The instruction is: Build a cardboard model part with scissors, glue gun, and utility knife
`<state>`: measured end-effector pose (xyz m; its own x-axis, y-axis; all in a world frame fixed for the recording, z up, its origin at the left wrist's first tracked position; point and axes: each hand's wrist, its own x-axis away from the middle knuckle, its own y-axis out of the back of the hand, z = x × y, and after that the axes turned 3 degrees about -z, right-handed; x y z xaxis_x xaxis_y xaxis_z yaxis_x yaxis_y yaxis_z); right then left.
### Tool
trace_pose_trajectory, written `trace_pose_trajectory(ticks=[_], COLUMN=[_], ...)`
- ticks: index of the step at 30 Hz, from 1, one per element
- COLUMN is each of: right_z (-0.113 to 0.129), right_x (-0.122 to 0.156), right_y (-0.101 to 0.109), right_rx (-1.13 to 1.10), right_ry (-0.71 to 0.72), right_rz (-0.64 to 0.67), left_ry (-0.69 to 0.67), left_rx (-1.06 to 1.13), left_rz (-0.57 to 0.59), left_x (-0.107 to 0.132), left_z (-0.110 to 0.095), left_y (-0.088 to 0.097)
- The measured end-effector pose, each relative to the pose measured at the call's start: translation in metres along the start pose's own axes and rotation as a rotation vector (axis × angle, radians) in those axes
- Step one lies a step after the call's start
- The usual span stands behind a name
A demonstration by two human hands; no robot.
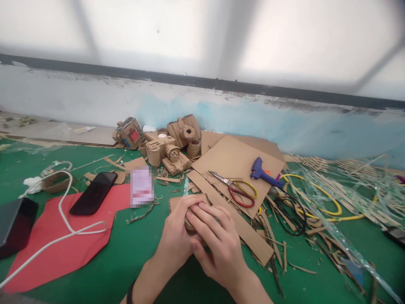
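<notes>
Both hands meet at the bottom centre over a small cardboard piece (pixel 177 202) on the green table (pixel 133 249). My left hand (pixel 176 236) curls its fingers around the piece from the left. My right hand (pixel 218 242) lies over it from the right, fingers pressed onto its top. Most of the piece is hidden under the fingers. Just to the right lie cardboard strips (pixel 243 230) and a flat cardboard sheet (pixel 230 162).
Scissors (pixel 237 190) and a blue glue gun (pixel 262 173) rest on the sheet. Cardboard camera models (pixel 169 147) stand at the back. A black phone (pixel 93 193), red paper (pixel 60 240) and a white cable (pixel 63 211) lie left. Yellow and black cables (pixel 303 211) and stick scraps lie right.
</notes>
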<state>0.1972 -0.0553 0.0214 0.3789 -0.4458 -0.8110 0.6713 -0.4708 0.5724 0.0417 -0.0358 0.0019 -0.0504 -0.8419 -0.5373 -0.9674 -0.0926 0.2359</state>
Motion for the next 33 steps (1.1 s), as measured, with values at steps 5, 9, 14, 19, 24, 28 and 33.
trace_pose_trajectory(ticks=[5, 9, 14, 19, 24, 28, 33], right_z=[-0.011, -0.063, -0.182, -0.237, -0.247, -0.251, -0.238], right_x=[0.007, 0.015, 0.026, 0.031, 0.027, 0.024, 0.023], right_y=[0.003, 0.023, 0.064, 0.080, 0.072, 0.070, 0.075], right_rx=[-0.135, 0.054, 0.691, 0.758, 0.730, 0.647, 0.454], right_ry=[-0.010, -0.064, -0.532, -0.656, -0.690, -0.678, -0.636], right_rz=[-0.068, -0.043, 0.106, 0.279, 0.382, 0.348, 0.133], left_ry=[-0.064, -0.125, -0.129, -0.181, -0.426, -0.526, -0.566], left_rx=[-0.060, -0.113, -0.180, -0.230, -0.340, -0.359, -0.345], left_rz=[-0.016, -0.012, -0.013, -0.022, -0.020, 0.038, -0.014], left_x=[-0.001, 0.001, 0.003, 0.006, 0.007, 0.006, 0.007], left_z=[0.002, 0.003, 0.001, 0.001, 0.000, 0.001, 0.006], left_y=[0.003, 0.005, 0.004, 0.005, 0.015, 0.018, 0.013])
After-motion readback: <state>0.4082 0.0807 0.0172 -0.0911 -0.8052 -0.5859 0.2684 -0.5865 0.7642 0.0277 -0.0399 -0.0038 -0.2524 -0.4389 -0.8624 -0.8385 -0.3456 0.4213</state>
